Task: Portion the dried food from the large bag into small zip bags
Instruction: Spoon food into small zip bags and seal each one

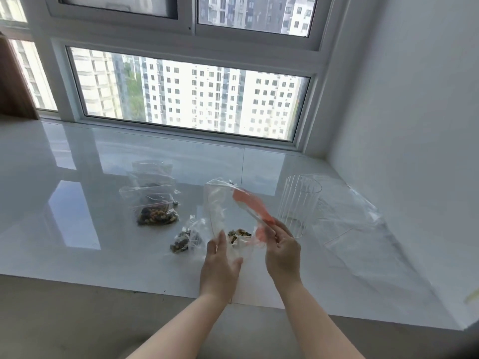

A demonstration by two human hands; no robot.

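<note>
Bag in hands: clear large bag (220,211) with an orange-red strip at its mouth, held up just over the table (77,229), a little dried food (238,233) at its bottom, blurry.
Left hand (220,265): fingers straight and loose, flat against the near side of the large bag, not curled round it.
Right hand (282,252): fingers curled, pinching the orange-red strip at the bag's right edge.
Small filled bag (185,238): clear, with dark and yellow bits inside, lying on the table just left of the large bag.
Pile of small bags (153,200): farther left and back, several clear zip bags with red lines, stacked, the front one full of the same dark and yellow bits.
Cup (298,206): clear with ribbed sides, standing upright just right of the right hand.
Clear plastic sheet (357,224): flat on the table under and behind the cup, reaching to the right wall.
Table: white, shiny, with window light on it.
Window (191,97): behind the table, tall white buildings outside.
</note>
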